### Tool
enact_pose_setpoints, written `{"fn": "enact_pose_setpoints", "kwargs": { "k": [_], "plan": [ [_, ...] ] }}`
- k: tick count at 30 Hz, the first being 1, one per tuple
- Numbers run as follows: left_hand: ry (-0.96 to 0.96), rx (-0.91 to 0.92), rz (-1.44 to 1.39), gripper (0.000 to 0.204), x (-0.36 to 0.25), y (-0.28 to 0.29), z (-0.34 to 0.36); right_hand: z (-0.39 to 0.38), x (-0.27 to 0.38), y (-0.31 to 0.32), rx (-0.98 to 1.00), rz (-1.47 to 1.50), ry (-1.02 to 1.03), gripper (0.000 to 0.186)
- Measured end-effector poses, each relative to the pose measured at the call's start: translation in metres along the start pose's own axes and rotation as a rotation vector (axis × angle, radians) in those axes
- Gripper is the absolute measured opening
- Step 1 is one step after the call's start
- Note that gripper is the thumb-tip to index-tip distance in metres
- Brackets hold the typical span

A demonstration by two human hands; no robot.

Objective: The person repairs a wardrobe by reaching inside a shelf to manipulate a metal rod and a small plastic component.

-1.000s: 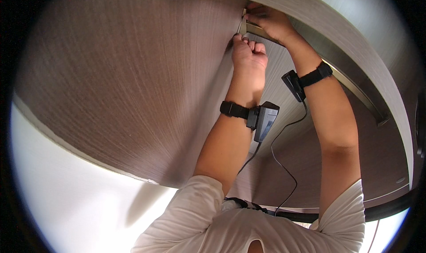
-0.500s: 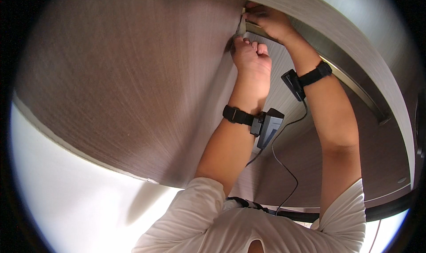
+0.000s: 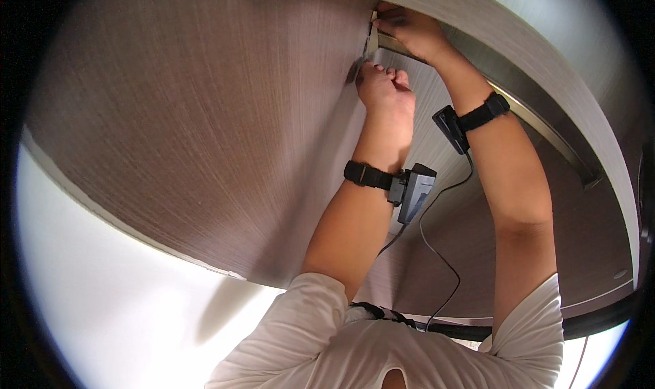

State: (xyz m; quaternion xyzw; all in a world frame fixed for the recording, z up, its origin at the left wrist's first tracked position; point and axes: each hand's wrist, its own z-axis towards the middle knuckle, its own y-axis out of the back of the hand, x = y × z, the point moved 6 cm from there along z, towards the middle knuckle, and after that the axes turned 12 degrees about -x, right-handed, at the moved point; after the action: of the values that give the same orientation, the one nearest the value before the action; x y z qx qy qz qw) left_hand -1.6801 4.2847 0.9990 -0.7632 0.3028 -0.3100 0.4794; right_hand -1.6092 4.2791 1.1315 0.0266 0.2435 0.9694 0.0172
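A thin, pale, narrow strip [image 3: 372, 42] runs along the inner corner of a brown wood-grain cabinet, where two panels meet. My right hand [image 3: 415, 36] reaches up under the upper edge, its thumb and fingers pinched at the strip's top end. Just below the strip, my left hand [image 3: 386, 87] is closed with its fingers curled in. A blurred, greyish thing shows beside its thumb against the side panel, too smeared to name. Whatever lies inside the left fist is hidden.
A metallic rail [image 3: 539, 120] slants along the cabinet's right part. The curved pale panel edge [image 3: 573, 75] arches over my right arm. Black straps with small devices [image 3: 416, 192] sit on both forearms, and a thin black cable [image 3: 445, 263] hangs between them. White wall lies lower left.
My left hand has shifted very slightly down, leaving a small gap below the strip's lower end. The right hand stays almost in place at the top.
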Motion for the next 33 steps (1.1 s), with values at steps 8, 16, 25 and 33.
{"fn": "enact_pose_setpoints", "kwargs": {
  "k": [8, 16, 25, 33],
  "plan": [
    [-0.018, -0.048, -0.127, 0.007, -0.01, 0.007, -0.005, -0.002, 0.022, 0.006, 0.079, 0.057, -0.156, 0.038],
    [-0.118, 0.141, -0.076, 0.013, -0.014, 0.014, 0.006, -0.004, 0.03, 0.013, 0.113, 0.105, -0.218, 0.038],
    [-0.086, 0.186, 0.081, 0.008, -0.019, 0.058, 0.0, -0.002, 0.019, 0.01, 0.092, 0.031, -0.104, 0.035],
    [-0.07, 0.142, 0.185, 0.005, -0.025, 0.094, -0.011, -0.008, 0.041, 0.022, 0.11, 0.054, -0.229, 0.037]
  ]
}}
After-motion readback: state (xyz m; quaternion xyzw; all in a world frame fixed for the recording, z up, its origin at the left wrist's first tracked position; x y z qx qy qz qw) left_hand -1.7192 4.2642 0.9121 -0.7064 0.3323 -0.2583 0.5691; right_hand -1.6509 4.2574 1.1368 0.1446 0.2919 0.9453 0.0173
